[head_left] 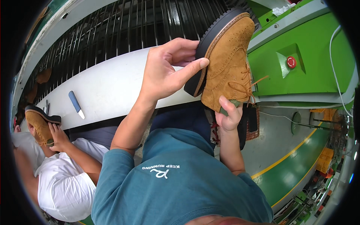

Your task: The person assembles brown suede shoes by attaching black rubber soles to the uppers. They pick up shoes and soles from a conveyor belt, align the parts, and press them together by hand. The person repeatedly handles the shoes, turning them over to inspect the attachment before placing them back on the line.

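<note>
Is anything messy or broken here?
Nothing looks broken. The knife lying loose on the white table seems a bit odd, because its blade points toward the table's near edge. A lace on the nearer brown shoe sticks out too.

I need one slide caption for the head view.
Left hand and right hand hold a brown lace-up shoe; a blue-handled knife lies on the white table.

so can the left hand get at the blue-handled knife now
Probably yes, if the left hand releases its tan shoe; nothing seems to block the way to the knife over the tabletop.
</note>
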Motion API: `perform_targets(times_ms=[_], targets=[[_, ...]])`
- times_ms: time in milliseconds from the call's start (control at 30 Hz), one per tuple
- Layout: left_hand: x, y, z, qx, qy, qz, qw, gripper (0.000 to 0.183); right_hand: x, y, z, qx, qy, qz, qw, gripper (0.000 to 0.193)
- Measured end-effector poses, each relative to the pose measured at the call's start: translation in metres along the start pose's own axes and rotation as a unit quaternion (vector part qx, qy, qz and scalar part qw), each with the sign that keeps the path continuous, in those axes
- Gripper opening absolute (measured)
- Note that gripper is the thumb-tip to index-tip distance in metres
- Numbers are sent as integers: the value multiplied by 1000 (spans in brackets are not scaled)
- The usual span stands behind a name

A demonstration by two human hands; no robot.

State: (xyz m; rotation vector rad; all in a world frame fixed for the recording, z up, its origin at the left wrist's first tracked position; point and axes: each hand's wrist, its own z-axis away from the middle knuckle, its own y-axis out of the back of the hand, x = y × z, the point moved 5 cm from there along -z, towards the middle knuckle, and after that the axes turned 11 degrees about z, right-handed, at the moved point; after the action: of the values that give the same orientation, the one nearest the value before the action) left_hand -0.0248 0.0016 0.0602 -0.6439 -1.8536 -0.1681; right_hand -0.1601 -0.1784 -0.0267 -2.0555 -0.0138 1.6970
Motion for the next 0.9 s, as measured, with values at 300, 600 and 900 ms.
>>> perform_targets(times_ms=[300,600,900], targets=[[-19,2,4,68,20,12,997,24,-25,-7,-2,33,-12,180,983,45],[-28,-1,4,26,3,141,990,37,-35,7,1,0,-15,161,987,47],[-27,-27,6,69,-13,164,984,56,-29,2,2,-24,-88,88,992,76]])
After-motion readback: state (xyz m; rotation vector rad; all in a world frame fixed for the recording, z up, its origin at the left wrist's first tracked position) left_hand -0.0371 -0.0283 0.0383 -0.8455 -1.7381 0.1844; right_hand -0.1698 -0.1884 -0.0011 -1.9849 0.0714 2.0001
